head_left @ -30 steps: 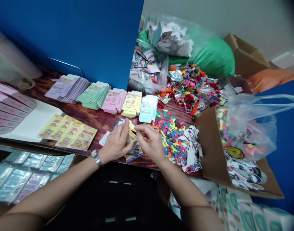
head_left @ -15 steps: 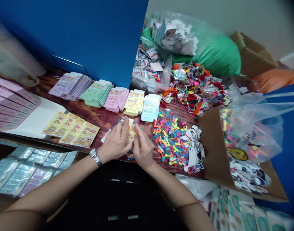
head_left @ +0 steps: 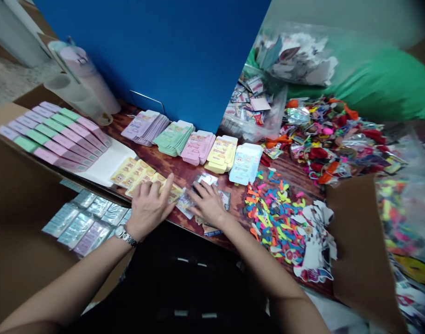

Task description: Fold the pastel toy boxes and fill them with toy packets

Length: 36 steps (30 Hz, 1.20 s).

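My left hand [head_left: 149, 208], with a watch on the wrist, lies flat and spread over the near end of a row of yellow packets [head_left: 137, 173] on the wooden table [head_left: 184, 174]. My right hand [head_left: 208, 203] rests with fingers stretched out on a small pile of shiny sachets and cards [head_left: 208, 181] at the table's front edge. Neither hand grips anything that I can see.
Behind stand flat box stacks: purple [head_left: 144, 126], green [head_left: 174, 137], pink [head_left: 197, 146], yellow [head_left: 222, 153], light blue [head_left: 245, 162]. Colourful small pieces [head_left: 273, 211] and white stickers [head_left: 314, 241] lie right. A blue partition [head_left: 170, 55], a green bag [head_left: 379, 83], a tumbler [head_left: 90, 83] and a brown carton [head_left: 358, 241] surround.
Both hands came down from pinching a small yellow packet and now lie flat on the table; the left shifted onto the yellow row. The camera swung left.
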Motion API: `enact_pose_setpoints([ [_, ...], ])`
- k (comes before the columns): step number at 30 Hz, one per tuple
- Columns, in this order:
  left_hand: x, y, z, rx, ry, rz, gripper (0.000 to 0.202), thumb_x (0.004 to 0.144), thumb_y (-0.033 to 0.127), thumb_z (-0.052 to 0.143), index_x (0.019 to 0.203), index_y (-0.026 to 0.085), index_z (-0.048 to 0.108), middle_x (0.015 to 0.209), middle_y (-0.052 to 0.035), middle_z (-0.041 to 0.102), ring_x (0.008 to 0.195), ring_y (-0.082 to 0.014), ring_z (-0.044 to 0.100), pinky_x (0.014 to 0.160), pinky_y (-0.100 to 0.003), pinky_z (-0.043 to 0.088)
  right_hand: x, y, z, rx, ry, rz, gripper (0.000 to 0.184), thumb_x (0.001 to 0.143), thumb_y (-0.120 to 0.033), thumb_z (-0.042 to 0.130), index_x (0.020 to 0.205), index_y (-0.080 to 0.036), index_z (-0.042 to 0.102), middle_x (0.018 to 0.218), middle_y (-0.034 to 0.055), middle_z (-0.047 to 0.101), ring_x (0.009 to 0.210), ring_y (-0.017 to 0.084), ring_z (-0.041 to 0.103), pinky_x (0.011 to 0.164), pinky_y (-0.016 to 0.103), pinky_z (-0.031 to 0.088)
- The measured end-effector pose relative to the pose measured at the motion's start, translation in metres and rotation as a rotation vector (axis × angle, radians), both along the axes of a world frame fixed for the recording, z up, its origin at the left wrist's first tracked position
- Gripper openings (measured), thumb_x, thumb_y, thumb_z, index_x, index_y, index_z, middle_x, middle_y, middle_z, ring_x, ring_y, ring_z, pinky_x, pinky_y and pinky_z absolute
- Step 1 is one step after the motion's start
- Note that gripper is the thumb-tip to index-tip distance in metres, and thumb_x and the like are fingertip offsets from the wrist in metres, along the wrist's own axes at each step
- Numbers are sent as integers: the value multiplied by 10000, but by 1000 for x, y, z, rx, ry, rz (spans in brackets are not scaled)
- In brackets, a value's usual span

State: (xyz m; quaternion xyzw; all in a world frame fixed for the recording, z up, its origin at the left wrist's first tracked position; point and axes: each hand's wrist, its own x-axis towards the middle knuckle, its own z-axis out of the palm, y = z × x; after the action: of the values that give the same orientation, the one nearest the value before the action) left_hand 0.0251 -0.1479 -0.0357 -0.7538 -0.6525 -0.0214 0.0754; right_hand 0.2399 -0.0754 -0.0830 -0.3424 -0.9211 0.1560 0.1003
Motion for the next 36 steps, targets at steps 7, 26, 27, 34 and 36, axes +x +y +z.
enact_pose_setpoints([
  [7,-16,8,-12,34,-25,49,724,899,387,583,1526,140,318,1505,-284,383,1370,-509,343,1048,-705,258,29,4,13,3,-193,69,451,928,-493,584,1325,-278,590,1458,99,532,1329,345,457,1101,635,314],
  [26,-9,12,-5,178,7,-59,597,910,363,546,1448,117,458,1445,-264,478,1313,-485,442,1047,-711,301,30,177,50,-6,-440,-250,954,747,-603,722,1524,-227,316,1476,167,459,1322,360,437,1094,541,343],
  [27,-5,12,-4,184,-5,-72,591,911,358,547,1445,119,461,1440,-257,486,1316,-477,444,1056,-705,301,29,177,50,2,-437,-245,958,741,-596,731,1522,-224,319,1460,177,465,1317,368,435,1100,556,326],
  [34,38,5,3,135,-149,-279,555,916,340,546,1441,175,470,1425,-185,529,1368,-400,413,1115,-655,307,28,185,44,26,-445,-196,979,714,-617,740,1512,-233,322,1531,177,379,1389,418,320,1097,635,274],
  [36,47,2,3,115,-199,-325,566,911,331,554,1447,178,460,1431,-187,521,1382,-399,395,1121,-664,296,26,186,46,49,-458,-181,973,698,-617,754,1493,-219,361,1455,186,465,1322,408,404,1074,621,306],
])
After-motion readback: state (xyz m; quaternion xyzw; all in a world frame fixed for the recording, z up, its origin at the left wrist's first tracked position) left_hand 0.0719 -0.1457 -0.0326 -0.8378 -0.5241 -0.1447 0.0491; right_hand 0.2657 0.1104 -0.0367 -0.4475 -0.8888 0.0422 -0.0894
